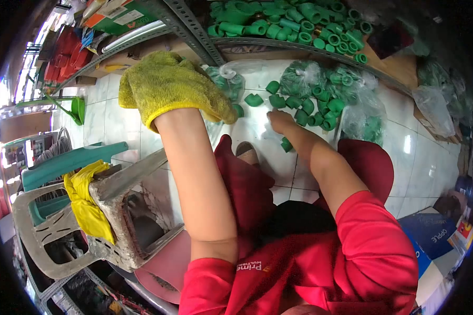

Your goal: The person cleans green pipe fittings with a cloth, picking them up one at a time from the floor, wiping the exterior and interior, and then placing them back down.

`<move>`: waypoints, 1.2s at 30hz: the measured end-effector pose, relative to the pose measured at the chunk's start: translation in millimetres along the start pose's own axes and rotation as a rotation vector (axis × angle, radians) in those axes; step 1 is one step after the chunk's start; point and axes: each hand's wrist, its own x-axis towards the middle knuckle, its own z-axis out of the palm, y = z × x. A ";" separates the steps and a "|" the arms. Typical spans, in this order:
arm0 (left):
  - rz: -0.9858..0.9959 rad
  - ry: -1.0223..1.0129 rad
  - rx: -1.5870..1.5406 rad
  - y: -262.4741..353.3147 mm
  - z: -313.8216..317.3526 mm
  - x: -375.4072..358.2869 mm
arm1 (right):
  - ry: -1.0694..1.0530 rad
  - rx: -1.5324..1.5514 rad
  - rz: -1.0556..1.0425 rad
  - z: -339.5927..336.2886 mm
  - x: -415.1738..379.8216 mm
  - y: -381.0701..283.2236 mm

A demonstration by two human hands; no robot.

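Note:
A thick yellow-green cloth (pixel 165 79) covers my left hand from the wrist forward, so its fingers are hidden. That hand is raised over the floor, left of the green pipe fittings. My right hand (pixel 281 122) is low over the white tiles with its fingers curled together; whatever they may hold does not show. Just beside it lies a loose group of green pipe fittings (pixel 293 102), mostly elbows. One more elbow fitting (pixel 286 144) rests below the right wrist. Behind the group is a clear plastic bag (pixel 301 79) of green fittings.
A metal shelf (pixel 320 43) piled with green fittings (pixel 305 23) runs across the back. To the left, a worn plastic chair (pixel 52 236) carries a yellow cloth (pixel 89 202). Blue boxes (pixel 428 233) stand at the right. My knees flank the floor area.

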 end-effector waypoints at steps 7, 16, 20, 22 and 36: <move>-0.022 0.099 0.018 -15.2 29.4 16.5 | 0.289 -0.073 -0.131 -11.0 58.1 -42.6; 0.081 0.249 0.002 -18.7 17.7 -3.7 | -0.017 -0.014 0.003 1.3 53.2 -7.4; 0.137 0.198 -0.036 -16.7 6.8 -10.3 | 0.067 0.232 0.206 16.6 45.0 5.8; 0.137 0.188 -0.027 -15.1 6.6 -9.9 | 0.136 0.244 0.124 26.5 40.8 1.7; 0.215 0.253 -0.063 -1.4 13.6 2.2 | 0.161 -0.092 -0.112 66.1 -23.7 -50.9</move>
